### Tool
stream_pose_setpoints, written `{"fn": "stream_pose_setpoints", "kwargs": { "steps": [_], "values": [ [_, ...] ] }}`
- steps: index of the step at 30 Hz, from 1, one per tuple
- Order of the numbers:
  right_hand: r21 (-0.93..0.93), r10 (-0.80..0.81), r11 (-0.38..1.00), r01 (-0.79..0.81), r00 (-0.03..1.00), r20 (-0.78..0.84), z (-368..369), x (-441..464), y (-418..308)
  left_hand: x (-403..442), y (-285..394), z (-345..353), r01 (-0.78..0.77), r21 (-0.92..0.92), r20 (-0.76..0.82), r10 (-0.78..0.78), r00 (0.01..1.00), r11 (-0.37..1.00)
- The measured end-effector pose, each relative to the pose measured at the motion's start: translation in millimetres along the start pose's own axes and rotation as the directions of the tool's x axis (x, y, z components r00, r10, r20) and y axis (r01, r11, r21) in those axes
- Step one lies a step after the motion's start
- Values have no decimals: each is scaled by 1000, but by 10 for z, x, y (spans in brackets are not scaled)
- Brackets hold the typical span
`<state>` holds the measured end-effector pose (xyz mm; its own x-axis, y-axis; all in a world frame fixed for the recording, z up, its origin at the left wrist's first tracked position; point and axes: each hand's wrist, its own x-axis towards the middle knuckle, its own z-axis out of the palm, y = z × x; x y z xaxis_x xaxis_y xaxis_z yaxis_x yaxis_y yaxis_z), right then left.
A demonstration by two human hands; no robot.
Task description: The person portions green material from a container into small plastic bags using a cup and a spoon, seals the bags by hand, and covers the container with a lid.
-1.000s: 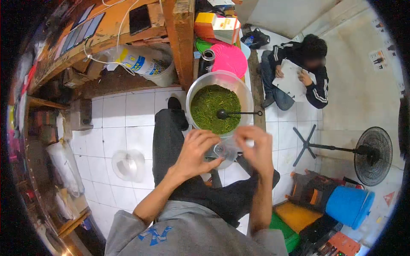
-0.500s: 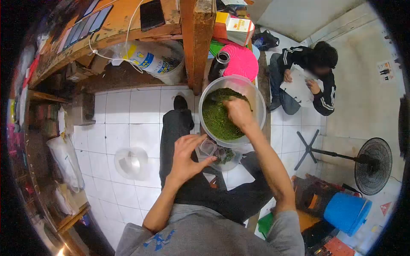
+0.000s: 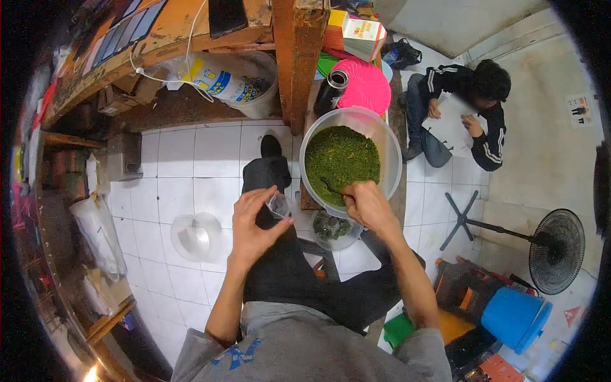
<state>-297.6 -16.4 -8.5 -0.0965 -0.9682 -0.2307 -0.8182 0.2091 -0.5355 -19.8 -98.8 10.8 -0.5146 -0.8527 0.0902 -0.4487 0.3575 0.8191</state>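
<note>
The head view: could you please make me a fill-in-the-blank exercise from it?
1. The bare ____ hand holds the small clear plastic item.
2. The large round translucent plastic tub holds shredded ____ plant matter.
3. The round ribbed plastic disc beside the dark cylindrical bottle is bright ____.

Missing words: left; green; pink.

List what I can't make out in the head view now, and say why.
In the head view:
Handle end of the black spoon: hidden by the right hand.
Small clear plastic item in the left hand: too small and see-through to tell bag from cup.
Floor of the round translucent plastic tub: covered by fine green plant matter.
Flat black slab: cut off by the top edge.
</note>
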Motion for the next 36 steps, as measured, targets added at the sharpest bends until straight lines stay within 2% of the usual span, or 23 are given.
{"fn": "stream_pose_setpoints", "kwargs": {
  "steps": [2,3,5,6,8,9,11,12,14,17,20,22,23,24,26,27,31,33,36],
  "values": [
    [100,116,989,-110,992,-53,60,8,-1,20,-10,43,47,-27,-10,-47,999,999],
    [100,121,988,-115,991,-61,87,39,20,43,19,77,39,-28,-5,-39,999,999],
    [243,178,956,-167,984,-23,160,134,90,107,104,163,-13,-27,-7,12,1000,1000],
    [246,177,955,-165,984,-29,191,128,151,148,147,173,-19,-24,-6,18,1000,1000],
    [401,250,882,-249,967,51,172,104,305,277,235,172,-63,0,-40,63,997,998],
    [400,251,883,-247,967,43,86,70,300,344,242,194,-93,13,-71,94,993,996],
    [614,296,722,-319,945,143,-169,-44,220,504,346,246,-108,24,-68,110,992,994],
    [613,299,725,-315,945,132,-260,-104,213,583,407,286,-115,39,-65,118,991,993],
    [726,368,606,-325,924,106,-433,-224,213,710,409,491,-160,32,-86,162,983,987],
    [723,403,635,-273,915,-9,-641,-379,160,836,452,736,-196,125,-64,205,977,973],
    [738,425,640,-214,898,-109,-666,-516,93,911,474,983,-169,90,-49,174,983,981],
    [623,371,777,-89,864,-340,-552,-549,32,950,483,1101,-179,58,-69,183,981,982],
    [491,314,869,-66,840,-442,-534,-557,-31,964,480,1148,-184,29,-73,185,980,983],
    [488,314,870,-67,838,-445,-537,-575,-100,973,499,1172,-187,2,-76,187,979,982],
    [281,219,958,-63,792,-569,-520,-602,-206,986,533,1194,-173,-19,-64,171,983,985],
    [295,222,955,-43,763,-607,-470,-607,-220,993,540,1192,-154,-35,-51,152,987,987],
    [231,172,972,-35,779,-603,-412,-662,-303,977,502,1271,-175,-37,-81,172,982,984],
    [285,272,952,-112,739,-617,-432,-665,-293,970,494,1266,-128,-56,-83,123,989,990],
    [390,342,910,-138,782,-521,-434,-652,-146,980,405,1278,-146,-85,-103,137,985,986]
  ]
}}
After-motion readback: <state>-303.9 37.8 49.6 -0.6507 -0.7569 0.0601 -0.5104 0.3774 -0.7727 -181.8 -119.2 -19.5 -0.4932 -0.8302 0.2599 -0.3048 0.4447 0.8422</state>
